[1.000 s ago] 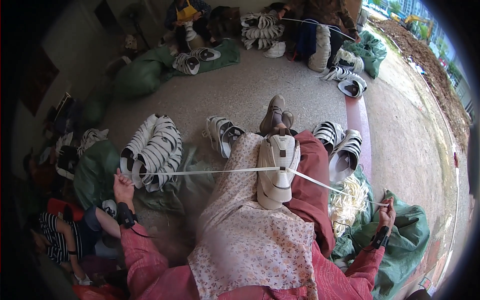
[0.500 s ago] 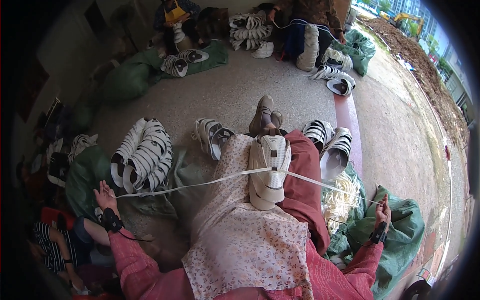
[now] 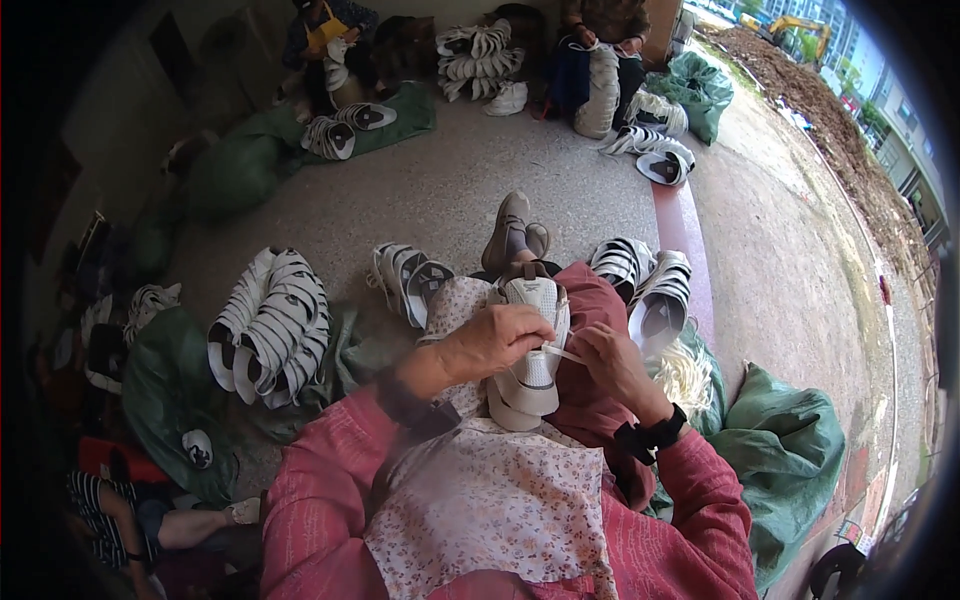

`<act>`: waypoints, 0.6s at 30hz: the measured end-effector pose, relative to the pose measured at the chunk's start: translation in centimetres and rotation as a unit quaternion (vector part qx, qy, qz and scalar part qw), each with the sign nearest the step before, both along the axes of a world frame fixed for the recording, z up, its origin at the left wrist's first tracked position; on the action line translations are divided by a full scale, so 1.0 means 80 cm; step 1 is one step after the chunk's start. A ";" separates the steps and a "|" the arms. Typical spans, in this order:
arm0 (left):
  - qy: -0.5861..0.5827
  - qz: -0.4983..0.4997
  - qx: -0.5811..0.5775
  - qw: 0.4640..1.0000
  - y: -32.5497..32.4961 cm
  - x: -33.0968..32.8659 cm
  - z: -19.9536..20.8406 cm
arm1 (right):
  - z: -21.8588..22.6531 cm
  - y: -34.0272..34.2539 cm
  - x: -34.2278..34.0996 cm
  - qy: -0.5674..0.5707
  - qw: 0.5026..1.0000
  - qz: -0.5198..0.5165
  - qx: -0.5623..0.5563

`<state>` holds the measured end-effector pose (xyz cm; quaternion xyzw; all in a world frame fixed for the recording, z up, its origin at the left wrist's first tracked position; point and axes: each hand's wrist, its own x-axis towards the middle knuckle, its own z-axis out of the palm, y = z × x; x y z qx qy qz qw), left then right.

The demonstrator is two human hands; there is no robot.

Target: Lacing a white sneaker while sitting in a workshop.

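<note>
A white sneaker upper lies on my lap, over a floral apron and red trousers. My left hand rests on top of it, fingers pinched on the white lace at the eyelets. My right hand holds the same lace just to the right of the shoe. Both hands sit close together above the shoe's tongue. My feet in grey shoes stretch out beyond it.
A stack of white-and-black shoe uppers lies at my left, more pairs at my right. Green sacks flank me, with a bundle of white laces. Other people sit working with piles of uppers at the far side.
Both arms were spread wide, pulling the lace taut to either side. Now both hands have come in to the shoe on my lap and grip the lace at its eyelets.
</note>
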<state>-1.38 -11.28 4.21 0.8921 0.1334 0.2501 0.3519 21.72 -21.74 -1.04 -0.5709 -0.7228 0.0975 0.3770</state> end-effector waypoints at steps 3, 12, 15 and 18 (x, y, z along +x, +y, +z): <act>0.029 0.036 -0.009 0.999 0.004 0.014 -0.021 | 0.000 -0.005 -0.023 0.009 0.990 0.040 -0.134; 0.059 0.093 -0.099 0.989 -0.004 0.018 -0.047 | -0.007 0.003 -0.019 0.044 0.974 0.053 -0.218; 0.074 0.085 -0.086 0.990 -0.001 0.025 -0.051 | -0.021 0.019 -0.008 0.112 0.942 0.084 -0.305; 0.099 0.075 -0.136 0.983 0.003 0.029 -0.047 | -0.024 0.026 -0.005 0.123 0.943 0.215 -0.224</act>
